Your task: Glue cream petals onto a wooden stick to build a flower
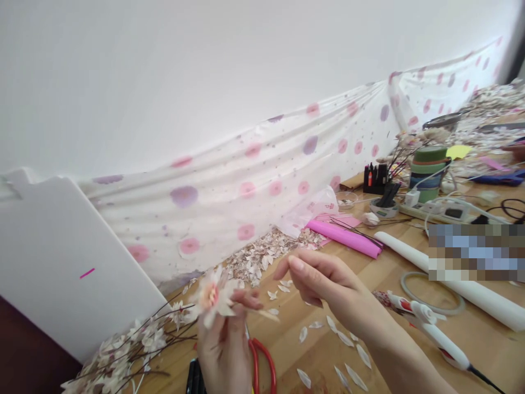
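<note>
My left hand [225, 345] is closed around the lower part of a handmade flower [213, 295] with pale petals and a pink-orange centre. A blurred pale petal [268, 316] shows beside its fingertips; whether they touch it I cannot tell. To the right, apart from the flower, my right hand [320, 276] is raised above the table with its thumb against curled fingers, and nothing shows in it. Under my left hand lie scissors with red handles [262, 361]. Loose petals [344, 334] are scattered on the wood below my right hand.
Finished flowers on dark stems [151, 339] lie at the left beside a white board [74, 262]. A petal pile [258, 254] lines the draped wall. At right are a glue gun [435, 334], a white roll [484, 298], a pink roll [348, 239] and a power strip [435, 208].
</note>
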Available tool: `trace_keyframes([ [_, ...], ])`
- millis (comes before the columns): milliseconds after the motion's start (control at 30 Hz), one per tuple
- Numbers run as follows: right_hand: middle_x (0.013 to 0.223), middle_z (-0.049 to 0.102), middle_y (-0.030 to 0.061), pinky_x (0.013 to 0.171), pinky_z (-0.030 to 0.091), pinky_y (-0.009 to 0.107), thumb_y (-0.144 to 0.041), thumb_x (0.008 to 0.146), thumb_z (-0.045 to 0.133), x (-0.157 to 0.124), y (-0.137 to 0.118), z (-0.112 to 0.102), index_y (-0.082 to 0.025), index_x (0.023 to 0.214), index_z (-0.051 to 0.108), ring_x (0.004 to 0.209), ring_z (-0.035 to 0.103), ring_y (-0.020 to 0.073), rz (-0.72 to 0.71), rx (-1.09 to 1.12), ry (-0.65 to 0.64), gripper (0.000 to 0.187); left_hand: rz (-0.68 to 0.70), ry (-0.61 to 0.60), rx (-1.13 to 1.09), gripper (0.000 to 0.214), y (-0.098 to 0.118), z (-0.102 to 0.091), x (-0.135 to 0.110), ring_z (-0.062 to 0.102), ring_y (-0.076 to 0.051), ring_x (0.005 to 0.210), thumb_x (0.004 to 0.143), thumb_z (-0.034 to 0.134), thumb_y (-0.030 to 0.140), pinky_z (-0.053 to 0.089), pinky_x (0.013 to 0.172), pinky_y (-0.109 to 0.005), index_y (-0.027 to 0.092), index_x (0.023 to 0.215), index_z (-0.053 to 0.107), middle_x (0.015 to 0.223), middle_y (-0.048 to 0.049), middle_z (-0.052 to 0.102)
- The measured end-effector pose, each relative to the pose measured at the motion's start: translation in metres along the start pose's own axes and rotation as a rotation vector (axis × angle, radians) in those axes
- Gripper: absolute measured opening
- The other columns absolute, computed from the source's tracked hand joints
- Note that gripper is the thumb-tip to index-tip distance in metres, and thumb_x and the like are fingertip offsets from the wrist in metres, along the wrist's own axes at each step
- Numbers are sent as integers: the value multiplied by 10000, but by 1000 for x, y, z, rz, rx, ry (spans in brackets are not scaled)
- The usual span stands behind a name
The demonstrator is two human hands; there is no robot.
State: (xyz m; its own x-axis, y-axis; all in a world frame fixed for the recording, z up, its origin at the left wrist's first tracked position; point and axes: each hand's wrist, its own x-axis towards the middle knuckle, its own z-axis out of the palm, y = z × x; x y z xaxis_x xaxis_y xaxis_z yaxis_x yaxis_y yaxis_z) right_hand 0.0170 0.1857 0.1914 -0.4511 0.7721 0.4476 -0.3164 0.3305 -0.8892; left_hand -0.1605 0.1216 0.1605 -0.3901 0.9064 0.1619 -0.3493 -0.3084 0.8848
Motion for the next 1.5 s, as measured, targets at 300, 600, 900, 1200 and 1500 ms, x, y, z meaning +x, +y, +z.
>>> trace_keyframes([
  [300,666,613,-14,489,347,226,-488,815,747,12,8,5,-176,812,720,561,482,101,137,44,-88,313,-355,-400,-421,119,-13,25,-22,738,-154,532,851,741,310,643,631,-280,203,865,792,646,6,785],
  [600,618,669,-29,635,474,186,-308,832,766,14,9,7,-160,660,696,592,602,76,180,344,-226,237,-335,-567,-476,183,-20,24,-20,763,-127,643,965,599,236,630,710,-227,188,988,775,770,-12,819],
  [900,552,648,-33,512,438,177,-313,804,793,14,11,8,-155,659,677,480,578,73,225,332,-167,244,-338,-284,-236,103,-9,33,-25,713,-122,559,829,767,299,616,617,-220,202,813,796,620,-2,763],
  [1200,542,633,-33,498,434,183,-338,806,783,11,9,8,-152,644,668,469,577,75,226,297,-140,271,-360,-299,-229,116,-8,35,-24,690,-112,521,812,784,312,596,603,-218,198,795,795,618,-13,763],
  [1500,547,628,-28,480,397,187,-362,805,776,10,9,7,-150,654,665,479,553,76,225,215,-103,283,-374,-301,-216,120,-9,33,-24,685,-106,529,839,759,312,595,624,-225,199,817,794,627,-10,757],
])
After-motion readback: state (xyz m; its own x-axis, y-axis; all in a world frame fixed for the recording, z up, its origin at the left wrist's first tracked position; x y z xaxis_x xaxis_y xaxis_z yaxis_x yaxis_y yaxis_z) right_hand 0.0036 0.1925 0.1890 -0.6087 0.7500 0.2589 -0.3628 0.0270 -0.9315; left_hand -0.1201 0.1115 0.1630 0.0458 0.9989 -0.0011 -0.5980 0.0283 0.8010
